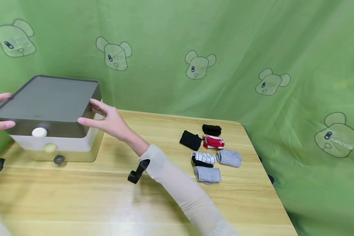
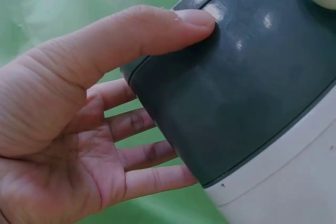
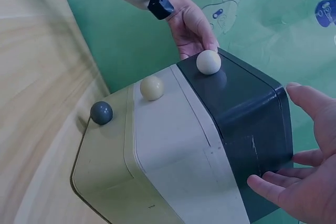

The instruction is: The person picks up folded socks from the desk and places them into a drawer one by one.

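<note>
A three-tier drawer box (image 1: 53,98) stands at the table's back left, its dark grey top tier over a white one and a beige one. On its front are a white knob (image 1: 39,132), a cream knob (image 1: 50,147) and a dark grey knob (image 1: 59,160). My left hand (image 2: 79,124) is at the top tier's left corner, thumb laid on the front face, fairly straight fingers along the side. At the opposite side, my right hand (image 1: 110,121) has spread fingers, with fingertips at the side wall and the thumb by the front corner.
Small folded cloth pieces lie at the table's right: two black ones (image 1: 190,140), a red patterned one (image 1: 213,141), a striped one (image 1: 205,157) and two grey ones (image 1: 229,158). A green curtain (image 1: 165,26) hangs behind the wooden table (image 1: 153,209) and along its right edge.
</note>
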`<state>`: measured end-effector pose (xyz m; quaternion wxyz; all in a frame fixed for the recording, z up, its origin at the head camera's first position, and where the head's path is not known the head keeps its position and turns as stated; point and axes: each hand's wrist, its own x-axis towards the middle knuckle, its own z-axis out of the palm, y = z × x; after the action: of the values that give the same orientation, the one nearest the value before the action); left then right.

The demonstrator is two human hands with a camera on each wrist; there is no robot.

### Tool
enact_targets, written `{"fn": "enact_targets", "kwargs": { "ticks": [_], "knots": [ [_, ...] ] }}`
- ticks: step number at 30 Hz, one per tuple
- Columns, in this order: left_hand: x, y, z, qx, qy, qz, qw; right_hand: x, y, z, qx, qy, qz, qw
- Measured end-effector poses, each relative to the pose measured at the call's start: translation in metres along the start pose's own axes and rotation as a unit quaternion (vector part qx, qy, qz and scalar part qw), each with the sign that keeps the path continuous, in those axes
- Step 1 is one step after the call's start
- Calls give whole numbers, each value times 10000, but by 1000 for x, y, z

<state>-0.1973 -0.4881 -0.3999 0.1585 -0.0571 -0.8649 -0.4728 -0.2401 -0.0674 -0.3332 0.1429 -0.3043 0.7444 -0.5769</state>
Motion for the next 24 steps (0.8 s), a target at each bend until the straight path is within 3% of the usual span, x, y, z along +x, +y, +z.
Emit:
{"fn": "enact_targets", "kwargs": {
  "ticks": [3,5,8,15,16,21,24],
  "knots": [
    [-1,37,12,-433,-92,-104,9990,1,1,-7,-53,128,33,9999],
    [-1,55,22,-993,-120,-66,9950,0,3,-13,-70,222,63,9997],
    [3,73,35,-1838,-232,-165,9826,-1,5,-22,-36,332,88,9994],
    [13,95,58,-2485,-685,-487,9650,-8,10,-51,79,388,175,9991],
    [14,98,62,-2722,-726,-502,9582,-9,11,-56,148,398,169,9990],
    [20,113,85,-3280,-1040,-267,9386,-20,18,-82,464,424,172,9979],
    [24,118,97,-3237,-1274,-102,9375,-29,20,-99,574,426,235,9972]
  ]
}}
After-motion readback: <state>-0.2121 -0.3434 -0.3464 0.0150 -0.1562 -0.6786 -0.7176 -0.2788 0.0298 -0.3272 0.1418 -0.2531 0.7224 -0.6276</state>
